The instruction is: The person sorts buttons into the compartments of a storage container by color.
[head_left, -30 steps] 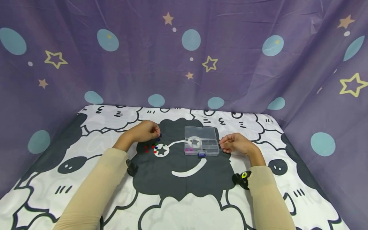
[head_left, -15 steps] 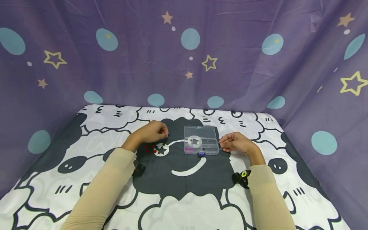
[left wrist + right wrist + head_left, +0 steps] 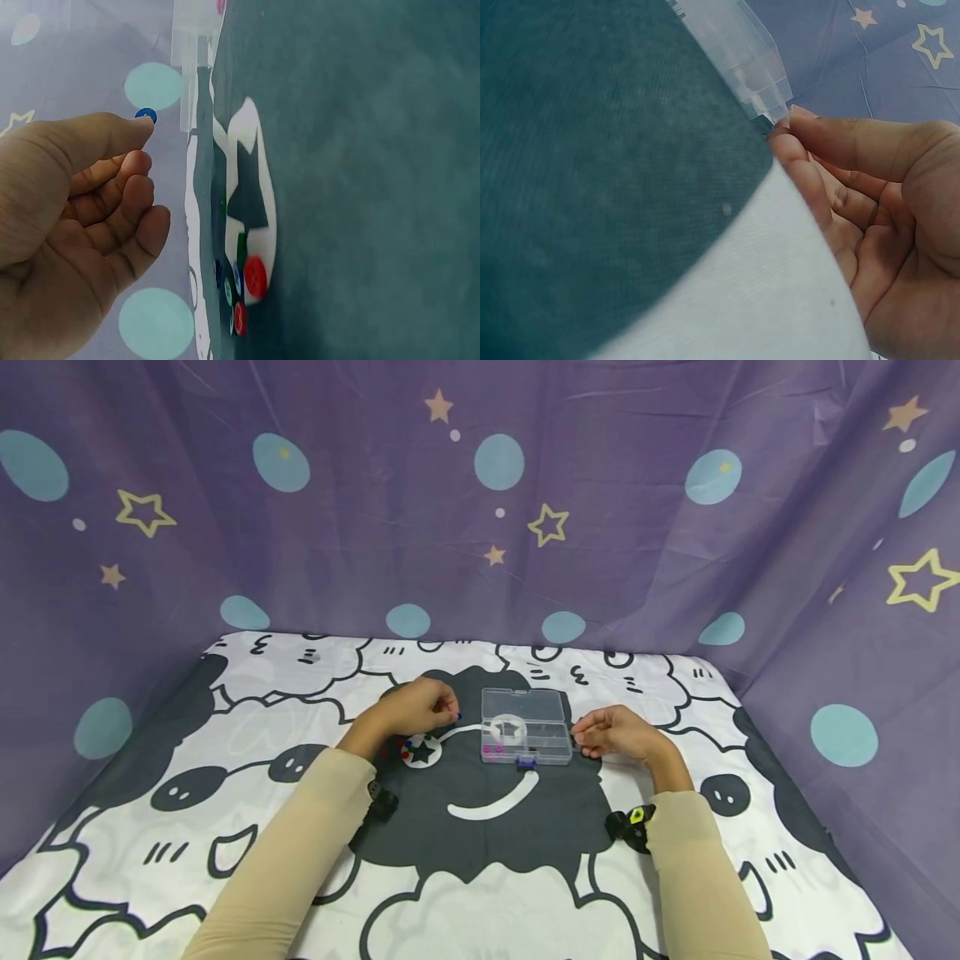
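My left hand (image 3: 420, 707) is above the cloth, left of the clear plastic compartment box (image 3: 522, 704). Between its thumb and fingertip it pinches a small blue button (image 3: 146, 115), seen edge-on in the left wrist view. My right hand (image 3: 621, 735) holds the right side of the box, its thumb and index finger pinching the wall near a corner. The box lies with its lid raised at the back and a blue latch (image 3: 527, 763) in front. Pink buttons (image 3: 492, 749) sit in its front left compartment. My forearm partly hides the loose buttons on the cloth.
Several loose buttons, including a red button (image 3: 256, 277), lie around the printed white star circle (image 3: 422, 763) on the cloth (image 3: 480, 835), left of the box. A purple curtain (image 3: 420, 552) hangs behind the table.
My left hand has moved right, from over the loose buttons toward the box, carrying the blue button it pinches. The right hand and the box have stayed in place.
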`<state>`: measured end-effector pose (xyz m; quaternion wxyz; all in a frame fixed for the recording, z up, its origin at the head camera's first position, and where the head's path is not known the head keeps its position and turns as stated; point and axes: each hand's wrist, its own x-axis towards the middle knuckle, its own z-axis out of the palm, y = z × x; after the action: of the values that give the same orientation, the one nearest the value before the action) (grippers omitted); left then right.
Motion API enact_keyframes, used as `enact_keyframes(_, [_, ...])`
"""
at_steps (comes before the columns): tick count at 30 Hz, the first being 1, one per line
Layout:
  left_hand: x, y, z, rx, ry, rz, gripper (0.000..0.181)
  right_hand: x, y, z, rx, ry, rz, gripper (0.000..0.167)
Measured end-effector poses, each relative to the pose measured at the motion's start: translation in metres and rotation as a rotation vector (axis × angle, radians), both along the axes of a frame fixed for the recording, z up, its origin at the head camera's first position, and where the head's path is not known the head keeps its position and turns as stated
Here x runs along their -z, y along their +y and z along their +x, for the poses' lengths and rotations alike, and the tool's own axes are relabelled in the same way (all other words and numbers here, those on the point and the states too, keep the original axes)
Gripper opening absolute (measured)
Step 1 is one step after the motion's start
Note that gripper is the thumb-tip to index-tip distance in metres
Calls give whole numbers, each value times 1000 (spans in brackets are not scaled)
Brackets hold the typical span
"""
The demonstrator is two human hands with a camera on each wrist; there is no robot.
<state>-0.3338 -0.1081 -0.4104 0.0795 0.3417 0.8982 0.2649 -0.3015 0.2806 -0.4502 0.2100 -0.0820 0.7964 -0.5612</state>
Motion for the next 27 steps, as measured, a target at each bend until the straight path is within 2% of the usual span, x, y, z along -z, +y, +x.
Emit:
enact_keyframes(7, [2,9,-1,21,26,4,7,0,-1,-1,0,-5,-5,22])
enact_keyframes(14, [1,20,1,35,16,11,7,2,0,0,-3,3,7,23])
enact_keyframes(27, [7,31,0,79,37,25,11,1,0,0,4,3,11,23])
